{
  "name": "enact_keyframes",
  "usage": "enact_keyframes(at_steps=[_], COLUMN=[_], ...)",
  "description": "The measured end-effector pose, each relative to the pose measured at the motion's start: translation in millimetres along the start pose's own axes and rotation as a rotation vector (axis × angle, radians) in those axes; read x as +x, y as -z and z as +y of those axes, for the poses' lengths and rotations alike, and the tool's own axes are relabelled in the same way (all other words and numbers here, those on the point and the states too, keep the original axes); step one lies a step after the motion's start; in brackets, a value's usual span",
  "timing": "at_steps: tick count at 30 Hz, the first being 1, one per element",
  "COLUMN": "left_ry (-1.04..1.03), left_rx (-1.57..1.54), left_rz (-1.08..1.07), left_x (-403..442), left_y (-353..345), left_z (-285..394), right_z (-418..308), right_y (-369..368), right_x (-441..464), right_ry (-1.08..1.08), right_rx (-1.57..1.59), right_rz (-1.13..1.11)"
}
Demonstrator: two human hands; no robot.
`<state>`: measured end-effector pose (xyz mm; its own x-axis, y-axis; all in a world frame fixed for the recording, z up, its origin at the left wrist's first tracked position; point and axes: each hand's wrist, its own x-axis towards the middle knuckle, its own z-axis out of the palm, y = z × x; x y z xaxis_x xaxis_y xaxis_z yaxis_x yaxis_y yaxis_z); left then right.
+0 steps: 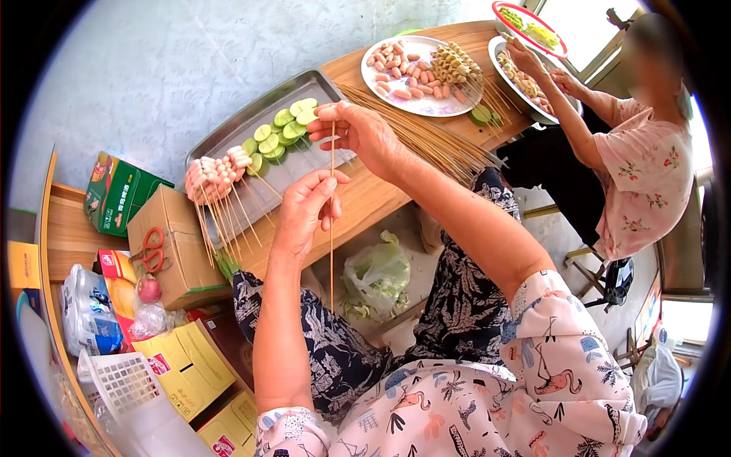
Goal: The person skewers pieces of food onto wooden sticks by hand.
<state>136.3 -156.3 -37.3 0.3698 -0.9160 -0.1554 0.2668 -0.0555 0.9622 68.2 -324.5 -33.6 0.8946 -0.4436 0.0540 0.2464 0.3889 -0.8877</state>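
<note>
A thin bamboo skewer (332, 251) stands nearly upright between my hands, over my lap. My left hand (306, 204) pinches it around its middle with thumb and fingers. Higher up, my right hand (364, 137) has its fingers curled at the skewer's upper end. Any small item inside those fingers is hidden. Behind the hands, a metal tray (304, 164) holds halved green cucumber slices (280, 131) and a bunch of skewered pink sausage pieces (215, 177), whose sticks point toward me. Many loose bamboo skewers (426, 141) lie right of my right hand.
A white plate (388, 97) on the wooden table (358, 199) carries sausages and skewered folded pieces. To the right a co-worker (640, 167) handles food over a bowl (560, 114). Boxes (183, 251), red scissors (153, 250) and a white basket (126, 381) stand left. A plastic bag (378, 274) lies below.
</note>
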Motion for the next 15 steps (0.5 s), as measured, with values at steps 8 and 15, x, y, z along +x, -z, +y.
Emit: enact_keyframes(at_steps=[8,15], left_ry=[-0.021,-0.078], left_rx=[-0.005,-0.03], left_rz=[0.014,0.069], left_x=[0.9,4.0], left_y=[2.1,6.3], left_z=[-3.0,-6.9], right_z=[2.2,7.1], right_y=[-7.0,-17.1], right_x=[-6.9,-21.9], right_ry=[-0.016,-0.065], right_rx=[-0.058,-0.192], right_rz=[0.013,-0.051])
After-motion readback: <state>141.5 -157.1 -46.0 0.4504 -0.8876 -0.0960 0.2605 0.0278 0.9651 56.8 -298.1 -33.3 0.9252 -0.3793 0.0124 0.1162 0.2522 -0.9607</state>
